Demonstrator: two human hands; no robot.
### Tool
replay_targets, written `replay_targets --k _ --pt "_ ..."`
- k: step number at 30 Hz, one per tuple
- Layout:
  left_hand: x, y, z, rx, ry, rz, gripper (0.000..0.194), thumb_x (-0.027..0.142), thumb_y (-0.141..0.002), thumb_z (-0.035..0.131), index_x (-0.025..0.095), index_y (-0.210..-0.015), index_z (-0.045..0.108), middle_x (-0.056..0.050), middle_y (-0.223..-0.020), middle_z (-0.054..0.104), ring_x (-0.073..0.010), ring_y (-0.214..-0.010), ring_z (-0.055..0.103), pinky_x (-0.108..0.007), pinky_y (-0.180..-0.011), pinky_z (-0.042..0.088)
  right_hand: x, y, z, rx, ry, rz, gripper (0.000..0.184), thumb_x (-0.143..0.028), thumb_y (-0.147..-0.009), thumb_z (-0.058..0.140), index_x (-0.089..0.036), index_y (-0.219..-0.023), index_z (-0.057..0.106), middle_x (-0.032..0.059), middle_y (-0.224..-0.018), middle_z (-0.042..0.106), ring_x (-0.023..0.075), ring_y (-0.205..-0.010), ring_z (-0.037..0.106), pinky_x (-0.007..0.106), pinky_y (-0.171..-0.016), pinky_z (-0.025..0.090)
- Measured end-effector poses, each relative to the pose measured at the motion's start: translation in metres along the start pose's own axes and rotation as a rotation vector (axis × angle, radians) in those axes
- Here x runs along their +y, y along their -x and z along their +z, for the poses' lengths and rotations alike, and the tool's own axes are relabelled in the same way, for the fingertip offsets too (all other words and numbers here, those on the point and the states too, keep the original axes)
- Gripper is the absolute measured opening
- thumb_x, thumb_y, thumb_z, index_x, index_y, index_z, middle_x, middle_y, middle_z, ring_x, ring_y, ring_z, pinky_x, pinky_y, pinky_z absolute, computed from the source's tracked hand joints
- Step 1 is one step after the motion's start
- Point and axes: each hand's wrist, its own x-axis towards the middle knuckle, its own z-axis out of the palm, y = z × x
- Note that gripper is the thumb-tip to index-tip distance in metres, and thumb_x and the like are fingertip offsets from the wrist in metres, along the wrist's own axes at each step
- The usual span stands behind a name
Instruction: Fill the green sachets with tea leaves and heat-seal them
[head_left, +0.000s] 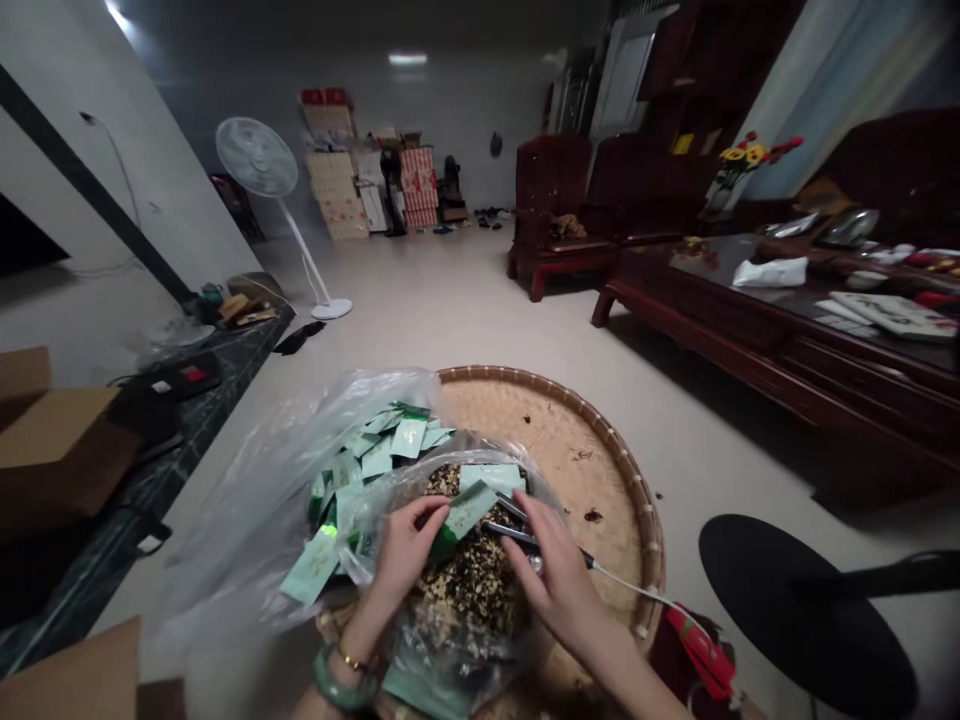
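Closest to us sits a green bangle (345, 682), worn behind our left hand (409, 550). That hand is nearly closed, thumb and fingers pinching one end of a small green packet (471, 508) that we hold just above a pile of loose, dry mix (476, 585). Our right hand (551, 565) is half closed around a tong-like tool (514, 534), fingers over its upper arm and thumb below. Its two arms stand apart near the packet's other end; we cannot tell whether that edge lies between them. A white cord (626, 584) runs from the tool over the tray's rim.

As far as we can judge, we are partway along: many packets (379, 455) lie heaped to our left, while plenty of mix remains loose. Whether every heaped packet is filled and closed, we cannot tell.

A round woven tray (544, 385) sits beneath it all, with a few dark scraps on its bare right side. One clear plastic bag (247, 530), on the left, holds the heap; another, the mix bag (450, 645), lies open around the mix, where a second packet (491, 477) rests flat. Farther left stands an open cardboard box (60, 425), its contents hidden from us.
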Motion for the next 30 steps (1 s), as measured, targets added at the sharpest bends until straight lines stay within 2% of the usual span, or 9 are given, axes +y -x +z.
replay_targets --k 3,7,12,17,20,23,25,27,30 --pt "0.004 0.016 -0.004 -0.034 0.238 -0.132 0.020 0.033 -0.073 0.063 0.018 -0.081 0.073 -0.005 -0.082 0.076 -0.0219 -0.076 0.071 -0.031 -0.072 0.057 0.004 -0.022 0.023 -0.010 0.036 0.021 0.042 -0.032 -0.090 0.056 -0.023 -0.131 0.051 0.0132 -0.120 0.060 0.0276 -0.109 0.057 0.044 -0.089 0.052" --pt "0.009 0.025 -0.002 -0.028 0.408 -0.258 0.021 0.035 -0.067 0.068 0.016 -0.076 0.071 -0.005 -0.073 0.075 -0.0195 -0.068 0.070 -0.026 -0.063 0.056 0.006 -0.043 0.050 -0.025 0.041 -0.014 0.043 -0.025 -0.092 0.051 -0.021 -0.135 0.047 0.0123 -0.116 0.063 0.0249 -0.107 0.058 0.042 -0.090 0.052" --pt "0.008 0.026 0.000 -0.018 0.512 -0.370 0.026 0.038 -0.060 0.072 0.015 -0.072 0.068 -0.003 -0.062 0.071 -0.0155 -0.057 0.066 -0.022 -0.054 0.051 0.002 -0.043 0.061 0.061 0.069 -0.104 0.044 -0.017 -0.093 0.048 -0.019 -0.137 0.046 0.0127 -0.112 0.066 0.0228 -0.103 0.061 0.038 -0.087 0.053" --pt "0.006 0.027 -0.002 -0.018 0.491 -0.398 0.029 0.040 -0.060 0.072 0.015 -0.074 0.066 -0.001 -0.061 0.070 -0.0149 -0.057 0.065 -0.021 -0.053 0.050 0.003 -0.043 0.067 0.147 0.026 -0.211 0.047 -0.011 -0.091 0.050 -0.019 -0.137 0.046 0.0144 -0.116 0.065 0.0233 -0.109 0.060 0.040 -0.091 0.052" --pt "0.005 0.029 -0.002 -0.012 0.449 -0.376 0.030 0.043 -0.062 0.070 0.015 -0.074 0.065 -0.002 -0.062 0.070 -0.0161 -0.059 0.066 -0.023 -0.055 0.052 0.005 -0.045 0.070 0.202 -0.025 -0.187 0.039 -0.014 -0.089 0.054 -0.021 -0.127 0.057 0.0136 -0.113 0.066 0.0241 -0.106 0.061 0.042 -0.089 0.052" --pt "0.004 0.030 -0.001 -0.015 0.440 -0.357 0.030 0.042 -0.064 0.069 0.015 -0.075 0.065 -0.003 -0.063 0.071 -0.0170 -0.060 0.067 -0.025 -0.057 0.053 0.005 -0.048 0.071 0.263 -0.093 -0.064 0.021 -0.020 -0.087 0.060 -0.022 -0.105 0.069 0.0108 -0.097 0.069 0.0233 -0.093 0.062 0.042 -0.081 0.052" --pt "0.004 0.031 0.001 -0.007 0.441 -0.345 0.028 0.041 -0.065 0.068 0.015 -0.076 0.065 -0.004 -0.064 0.072 -0.0176 -0.061 0.068 -0.025 -0.058 0.054 0.004 -0.050 0.071 0.284 -0.146 0.012 0.009 -0.022 -0.085 0.063 -0.021 -0.089 0.071 0.0085 -0.088 0.068 0.0214 -0.085 0.061 0.039 -0.076 0.052" --pt "0.004 0.032 0.001 0.014 0.425 -0.323 0.027 0.040 -0.067 0.067 0.015 -0.075 0.065 -0.005 -0.067 0.073 -0.0182 -0.063 0.069 -0.026 -0.059 0.055 0.003 -0.052 0.069 0.279 -0.182 0.057 0.008 -0.023 -0.083 0.065 -0.020 -0.078 0.070 0.0064 -0.082 0.066 0.0197 -0.080 0.060 0.036 -0.073 0.050" --pt "0.001 0.032 0.000 -0.002 0.368 -0.279 0.025 0.037 -0.067 0.067 0.015 -0.079 0.066 -0.006 -0.072 0.074 -0.0194 -0.068 0.071 -0.027 -0.064 0.057 0.003 -0.056 0.063 0.266 -0.171 0.059 0.011 -0.024 -0.082 0.066 -0.019 -0.073 0.069 0.0049 -0.076 0.060 0.0186 -0.076 0.056 0.033 -0.068 0.048"
